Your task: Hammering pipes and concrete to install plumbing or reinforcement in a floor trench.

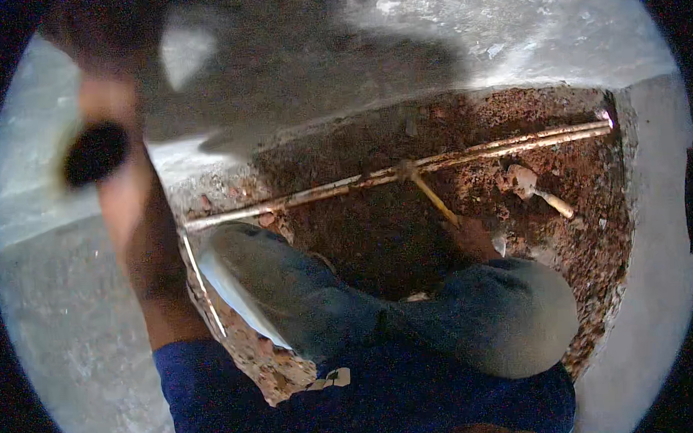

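Observation:
My left arm reaches up along the left side. My left hand [107, 95] is close to the camera and smeared, its fingers lost in dark shadow. A dark round blot, perhaps a watch, shows by the wrist. Beyond my right knee, my right hand [475, 239] is closed round the yellow handle of a hammer [435, 198]. The hammer's dim head rests at or just over a pair of long, thin pipes [512, 143], which cross the broken ground. To the right of that hand lies a trowel [554, 203] with a pale wooden handle, its blade dusted with rubble.
Reddish rubble [593, 284] covers the dug strip along the foot of a grey plastered wall [523, 42]. Another grey wall [655, 206] bounds it on the right. A thin white rod [204, 286] lies left of my bent legs [287, 272]. Shadow darkens the middle.

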A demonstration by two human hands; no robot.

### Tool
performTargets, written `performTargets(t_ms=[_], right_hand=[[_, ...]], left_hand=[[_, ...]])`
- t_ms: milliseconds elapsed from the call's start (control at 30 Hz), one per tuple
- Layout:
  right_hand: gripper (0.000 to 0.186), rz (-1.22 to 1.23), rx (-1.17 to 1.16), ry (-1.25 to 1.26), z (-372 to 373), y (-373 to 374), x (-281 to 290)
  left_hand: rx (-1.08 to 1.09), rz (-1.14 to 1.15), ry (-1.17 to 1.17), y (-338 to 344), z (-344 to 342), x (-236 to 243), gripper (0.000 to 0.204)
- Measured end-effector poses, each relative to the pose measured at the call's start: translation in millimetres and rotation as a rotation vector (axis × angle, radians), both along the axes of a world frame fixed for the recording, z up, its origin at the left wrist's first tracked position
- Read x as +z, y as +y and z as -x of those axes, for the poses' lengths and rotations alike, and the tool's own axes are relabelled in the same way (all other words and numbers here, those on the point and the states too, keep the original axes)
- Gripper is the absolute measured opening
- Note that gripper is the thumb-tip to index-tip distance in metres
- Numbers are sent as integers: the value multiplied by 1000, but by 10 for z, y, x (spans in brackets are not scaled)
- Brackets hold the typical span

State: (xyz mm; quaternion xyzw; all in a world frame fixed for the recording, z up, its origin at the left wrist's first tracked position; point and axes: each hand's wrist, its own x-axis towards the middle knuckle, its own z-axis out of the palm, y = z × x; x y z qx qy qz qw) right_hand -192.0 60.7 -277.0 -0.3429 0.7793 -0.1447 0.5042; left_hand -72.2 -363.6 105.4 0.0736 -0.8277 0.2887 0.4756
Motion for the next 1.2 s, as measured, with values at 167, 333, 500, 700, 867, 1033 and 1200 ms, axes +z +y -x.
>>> performTargets(t_ms=[167, 333, 500, 700, 867, 1033, 1200], right_hand=[[32, -35, 10, 245, -3, 444, 424], [27, -217, -379, 374, -253, 1003, 508], [30, 198, -1113, 340, -809, 1771, 1596], [29, 403, -1274, 410, -1594, 1267, 1722], [31, 644, -1337, 424, -1745, 1088, 1737], [38, 812, -1556, 443, -1793, 1545, 884], [31, 694, -1126, 235, -1433, 456, 912]], left_hand=[[-155, -277, -900, 1160, 280, -820, 16], [-149, -1814, -703, 1342, -264, -3008, 46], [-183, -2782, -685, 1536, -71, -3753, 50], [38, -3465, -73, 1226, 173, -4469, 58], [-534, -3787, 599, 1167, 198, -4433, 54], [-1069, -3663, 824, 1501, 471, -4320, 38], [-1347, -3442, 863, 1309, 332, -4608, 38]])
